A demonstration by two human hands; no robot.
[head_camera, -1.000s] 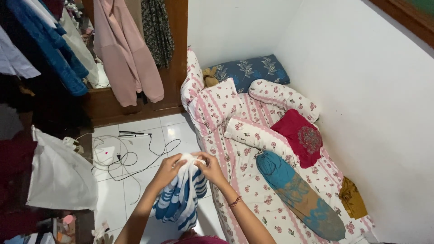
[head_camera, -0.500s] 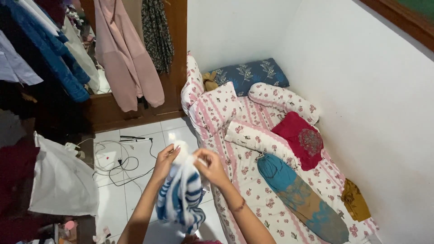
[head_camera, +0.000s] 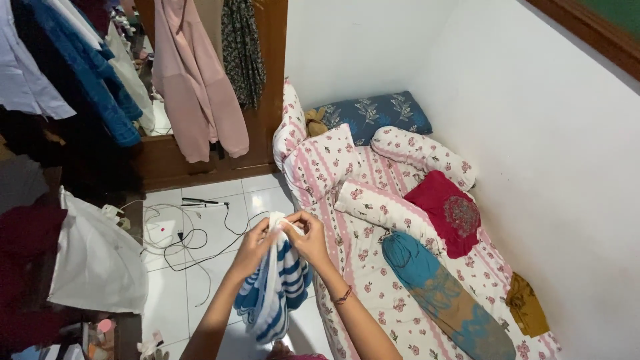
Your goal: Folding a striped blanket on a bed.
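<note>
**Striped cloth held up beside the mattress**

The mattress [head_camera: 373,267], covered in a pink floral sheet, fills the corner against the white wall and serves as the landmark here. At its head lies a dark blue pillow [head_camera: 373,115]; along its middle rest a floral bolster [head_camera: 383,208], a red cushion [head_camera: 448,212] and a teal and tan bolster [head_camera: 445,299]. Off its left edge, black cables [head_camera: 190,232] sprawl on the white tiled floor [head_camera: 175,287]. Just over that same edge hangs a blue and white striped cloth [head_camera: 275,287], bunched and drooping. The left hand [head_camera: 253,248] and right hand [head_camera: 310,239] sit close together, fingers pinched shut on the cloth's top edge.
</note>
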